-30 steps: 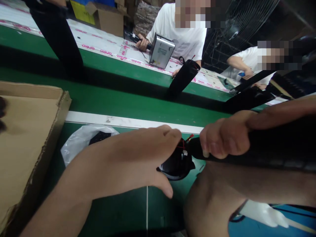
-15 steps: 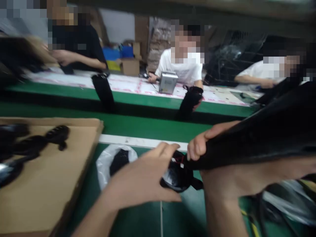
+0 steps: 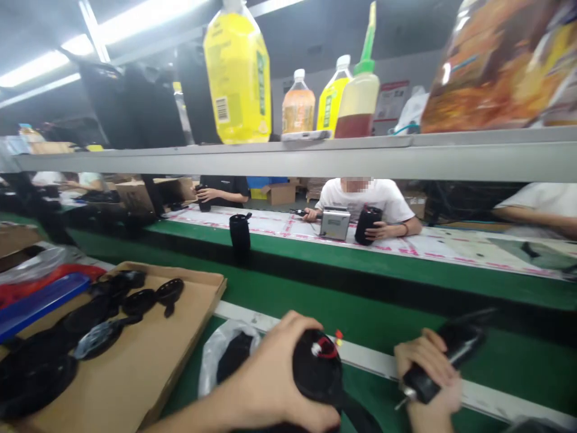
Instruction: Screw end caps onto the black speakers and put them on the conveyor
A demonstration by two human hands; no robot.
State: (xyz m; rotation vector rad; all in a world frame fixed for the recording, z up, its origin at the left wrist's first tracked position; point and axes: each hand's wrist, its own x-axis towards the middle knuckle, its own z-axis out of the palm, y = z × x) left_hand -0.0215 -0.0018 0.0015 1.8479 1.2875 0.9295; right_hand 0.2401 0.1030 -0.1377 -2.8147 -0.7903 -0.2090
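My left hand (image 3: 274, 376) is wrapped around a black cylindrical speaker body (image 3: 318, 370), whose top end shows red and white wires. To its right, my right hand (image 3: 428, 376) grips a black electric screwdriver (image 3: 444, 358) with its bit pointing down and left. The two hands are apart, low over the green work surface (image 3: 374, 394).
A cardboard tray (image 3: 135, 367) at the left holds several black oval parts. A clear plastic bag (image 3: 216, 355) lies beside my left hand. Across the green conveyor (image 3: 315, 294) other people sit with black speakers. A grey shelf (image 3: 315, 157) overhead carries drink bottles.
The camera has tilted up, bringing the shelf and bottles into sight. My right hand has moved away from the speaker to the right and now shows the screwdriver. My left hand stays on the speaker.
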